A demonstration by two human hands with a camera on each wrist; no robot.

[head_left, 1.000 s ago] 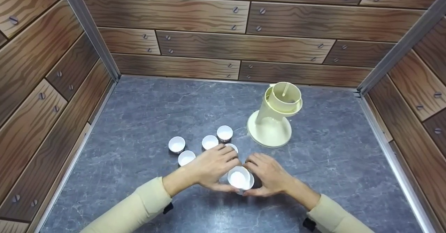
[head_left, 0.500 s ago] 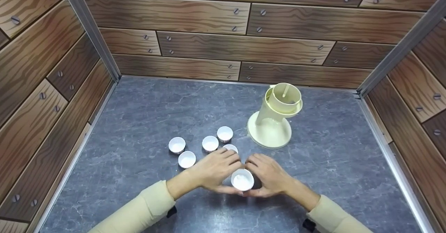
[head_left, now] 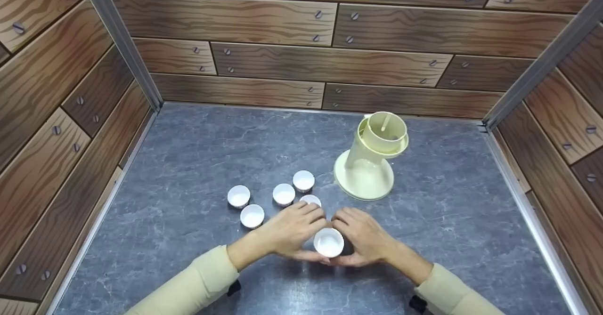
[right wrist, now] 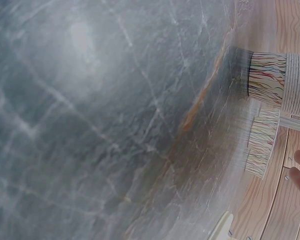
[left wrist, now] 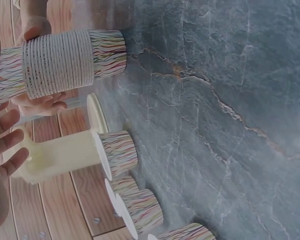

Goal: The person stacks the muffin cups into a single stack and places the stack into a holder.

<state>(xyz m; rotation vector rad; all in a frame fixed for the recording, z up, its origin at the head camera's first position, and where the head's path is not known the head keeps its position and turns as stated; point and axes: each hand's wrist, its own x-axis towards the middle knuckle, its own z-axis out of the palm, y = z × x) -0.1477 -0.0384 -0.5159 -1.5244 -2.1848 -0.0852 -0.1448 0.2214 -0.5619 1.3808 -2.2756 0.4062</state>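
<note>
A stack of nested paper cups (head_left: 329, 243), white inside with wavy coloured lines outside, stands upright on the table. The left hand (head_left: 294, 230) holds its left side near the top, thumb in front and fingers behind. The right hand (head_left: 362, 237) grips the opposite side the same way, and the two thumbs nearly meet. In the left wrist view, many white rims (left wrist: 58, 62) sit tightly one over another. Several single cups stand mouth-up to the left: one cup (head_left: 311, 201) is partly hidden behind the left hand, with another cup (head_left: 284, 194) close behind.
A pale yellow cup-shaped stand (head_left: 365, 176) on a round base rises behind the right hand. More single cups stand farther left, such as the leftmost cup (head_left: 239, 196). Wood-patterned walls (head_left: 282, 56) enclose the grey marbled table (head_left: 212, 145) on three sides.
The top cup, earlier offset to the left with a second rim showing beside it, now lines up with the stack. The left hand has shifted slightly right; the right hand has barely moved.
</note>
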